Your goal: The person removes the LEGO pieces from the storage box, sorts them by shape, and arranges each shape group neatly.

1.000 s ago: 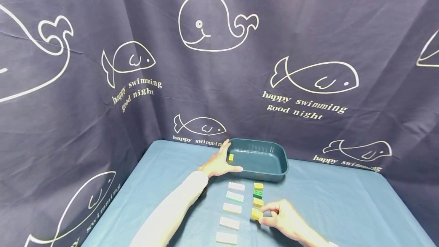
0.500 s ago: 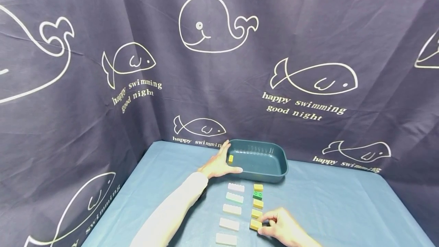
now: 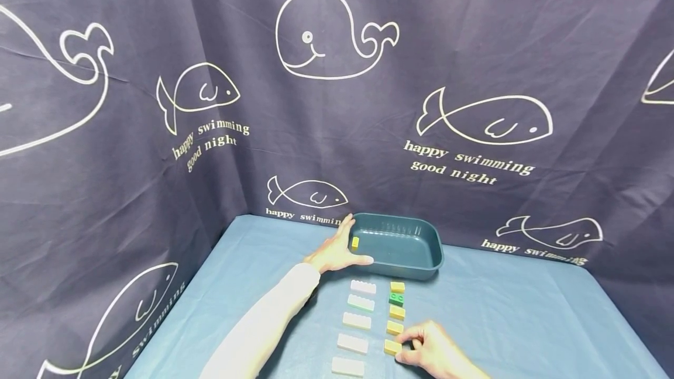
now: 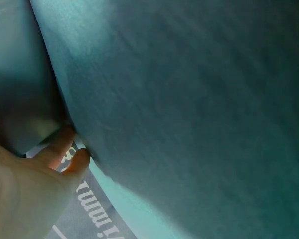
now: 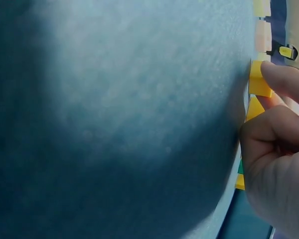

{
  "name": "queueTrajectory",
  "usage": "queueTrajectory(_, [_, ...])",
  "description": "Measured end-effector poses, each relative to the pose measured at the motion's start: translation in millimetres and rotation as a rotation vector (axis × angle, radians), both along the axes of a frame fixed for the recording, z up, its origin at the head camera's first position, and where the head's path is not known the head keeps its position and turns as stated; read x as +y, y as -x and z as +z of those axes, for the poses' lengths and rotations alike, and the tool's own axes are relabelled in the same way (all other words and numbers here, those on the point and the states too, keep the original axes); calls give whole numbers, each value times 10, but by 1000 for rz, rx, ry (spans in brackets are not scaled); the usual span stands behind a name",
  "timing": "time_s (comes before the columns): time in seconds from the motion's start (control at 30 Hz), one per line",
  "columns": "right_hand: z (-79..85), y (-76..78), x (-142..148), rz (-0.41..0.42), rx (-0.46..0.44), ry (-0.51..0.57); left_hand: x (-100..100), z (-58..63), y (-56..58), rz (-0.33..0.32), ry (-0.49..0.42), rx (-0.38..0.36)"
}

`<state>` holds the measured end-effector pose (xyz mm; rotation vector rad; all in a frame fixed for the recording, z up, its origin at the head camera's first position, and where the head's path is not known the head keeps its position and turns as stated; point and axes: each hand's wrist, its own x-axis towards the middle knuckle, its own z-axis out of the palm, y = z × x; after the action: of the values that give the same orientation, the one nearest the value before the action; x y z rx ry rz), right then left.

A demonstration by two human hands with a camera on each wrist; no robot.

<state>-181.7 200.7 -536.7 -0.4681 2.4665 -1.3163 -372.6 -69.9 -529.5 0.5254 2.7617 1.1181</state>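
My right hand (image 3: 434, 348) pinches a yellow toy brick (image 3: 392, 347) between thumb and fingers, at the near end of a right-hand column of bricks. In the right wrist view the same yellow brick (image 5: 259, 79) shows at the fingertips, on or just over the cloth. Farther up that column lie more yellow bricks (image 3: 395, 327) and one green brick (image 3: 396, 299). My left hand (image 3: 334, 252) rests against the left end of a dark teal plastic tub (image 3: 438, 262), fingers spread along its side and thumb at the front rim. A small yellow piece (image 3: 355, 242) is inside the tub.
Left of that column runs a parallel column of several pale bricks (image 3: 357, 320). Blue cloth (image 3: 505, 309) covers the table. A dark curtain (image 3: 337, 133) with white whale and fish drawings stands behind the tub and along the left.
My right hand has moved toward the near edge, with a yellow brick at its fingertips. Another yellow brick now shows uncovered just beyond it. The left hand and tub have stayed put.
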Motion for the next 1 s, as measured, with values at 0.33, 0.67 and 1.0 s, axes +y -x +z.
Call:
queueTrajectory(0.33, [-5, -12, 2, 0, 37, -25, 11, 7, -13, -1, 2, 1])
queueTrajectory(0.67, [17, -19, -14, -3, 55, -14, 7, 5, 9, -2, 2, 12])
queueTrajectory(1.0, [232, -9, 32, -110, 157, -3, 1, 14, -7, -9, -4, 6])
